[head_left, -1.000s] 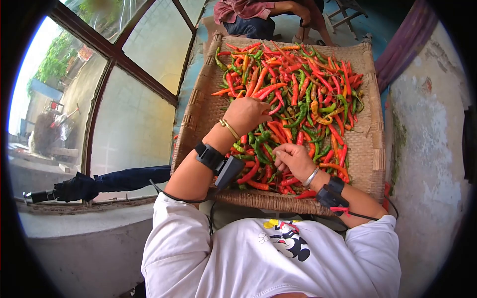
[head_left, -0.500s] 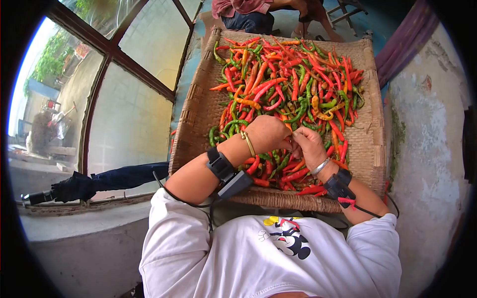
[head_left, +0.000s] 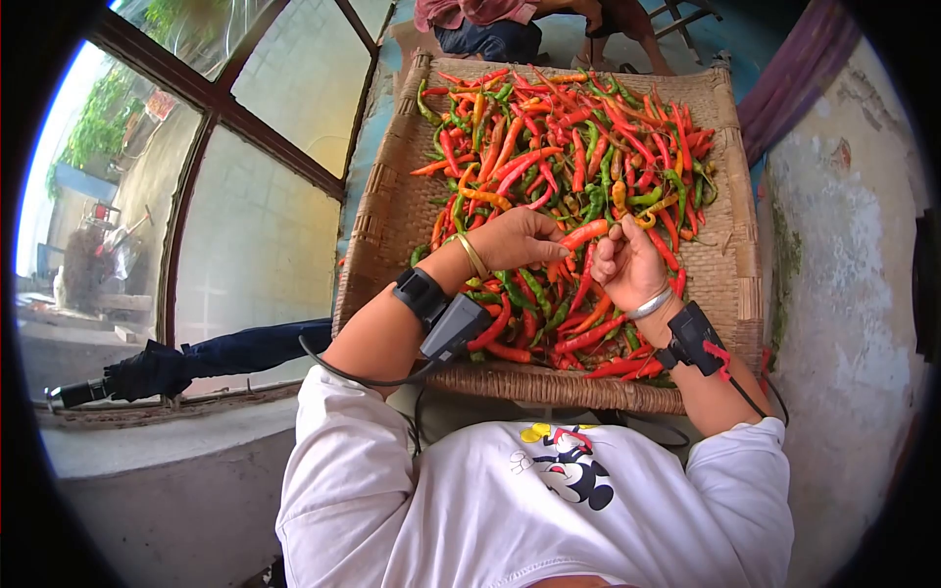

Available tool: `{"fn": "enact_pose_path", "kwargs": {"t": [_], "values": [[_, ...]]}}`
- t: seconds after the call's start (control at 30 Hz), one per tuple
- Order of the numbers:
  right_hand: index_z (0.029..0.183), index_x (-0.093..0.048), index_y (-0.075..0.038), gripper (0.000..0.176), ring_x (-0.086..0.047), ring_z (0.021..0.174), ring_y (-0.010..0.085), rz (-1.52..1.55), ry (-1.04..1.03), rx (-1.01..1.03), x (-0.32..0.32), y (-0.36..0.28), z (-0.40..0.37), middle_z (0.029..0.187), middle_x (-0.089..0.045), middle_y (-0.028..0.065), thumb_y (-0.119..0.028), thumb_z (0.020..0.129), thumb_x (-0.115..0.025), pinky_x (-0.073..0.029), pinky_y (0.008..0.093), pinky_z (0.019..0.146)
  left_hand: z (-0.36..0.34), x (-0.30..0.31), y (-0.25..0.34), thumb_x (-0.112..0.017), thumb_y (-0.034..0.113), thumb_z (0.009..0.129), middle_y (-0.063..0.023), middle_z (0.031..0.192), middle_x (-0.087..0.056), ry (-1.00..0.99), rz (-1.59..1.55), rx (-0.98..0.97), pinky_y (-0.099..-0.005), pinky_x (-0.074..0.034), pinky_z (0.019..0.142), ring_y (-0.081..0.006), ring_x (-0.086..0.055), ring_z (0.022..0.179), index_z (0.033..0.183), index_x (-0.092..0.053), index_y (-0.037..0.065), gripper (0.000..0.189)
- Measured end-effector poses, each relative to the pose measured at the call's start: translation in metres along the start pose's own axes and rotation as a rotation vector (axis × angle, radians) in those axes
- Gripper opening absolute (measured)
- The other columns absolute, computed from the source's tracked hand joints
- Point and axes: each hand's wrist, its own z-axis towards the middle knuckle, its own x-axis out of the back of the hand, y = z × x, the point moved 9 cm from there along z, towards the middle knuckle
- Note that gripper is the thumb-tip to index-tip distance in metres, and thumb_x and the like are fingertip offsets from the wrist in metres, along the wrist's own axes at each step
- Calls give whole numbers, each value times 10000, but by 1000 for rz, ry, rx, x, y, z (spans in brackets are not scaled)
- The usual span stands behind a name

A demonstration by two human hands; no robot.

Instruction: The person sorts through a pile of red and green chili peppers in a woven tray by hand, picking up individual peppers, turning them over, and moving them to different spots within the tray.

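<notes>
A dark-framed window [head_left: 245, 118] fills the left of the scene, with a folded navy umbrella [head_left: 216, 358] lying along its sill. Beside it, a shallow woven tray [head_left: 387, 196] rests before a person in a white T-shirt, and another person [head_left: 490, 24] sits at the tray's far edge. The tray holds 1 loose heap of red, orange and green chillies [head_left: 578, 137], spread across almost its whole floor. No separate pile or container shows, so the work appears to be at an early or middle stage, with most of the heap yet to pass through the hands. Near the tray's front, the left hand [head_left: 515, 240] has thumb and fingertips [head_left: 561, 251] pinched together on 1 end of an orange-red chilli [head_left: 586, 235], lifted just above the heap. The right hand [head_left: 627, 265] meets the chilli's other end with its fingers [head_left: 616, 238] curled tight into the palm; whatever they enclose is hidden. A rough, patchy wall [head_left: 843, 255] closes the right side.
</notes>
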Motion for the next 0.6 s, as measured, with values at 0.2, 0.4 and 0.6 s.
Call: {"fn": "enact_pose_path", "kwargs": {"t": [0.2,0.4,0.6], "values": [[850,-569,-97,279,-497,532,142,-69,8,-10,2,1,-2,646,-570,29,-363,867,-488,-400,284,502,6,35,-1,-587,205,827,-8,696,-596,161,-1,71,-201,-435,529,-59,-543,609,832,-603,12,194],[864,-557,-88,244,-501,538,139,-178,81,-52,17,15,1,654,-573,28,-321,873,-485,-411,287,510,-2,90,23,-569,151,832,-55,851,-627,706,-112,-311,-212,-446,574,-83,-559,649,1057,-566,0,271],[881,-547,-80,205,-519,533,121,-292,66,-63,14,20,-2,658,-580,27,-274,877,-482,-412,255,467,-5,83,-6,-597,236,717,-54,801,-591,571,1016,23,-376,-477,660,-236,-571,793,871,-650,112,205]]}}
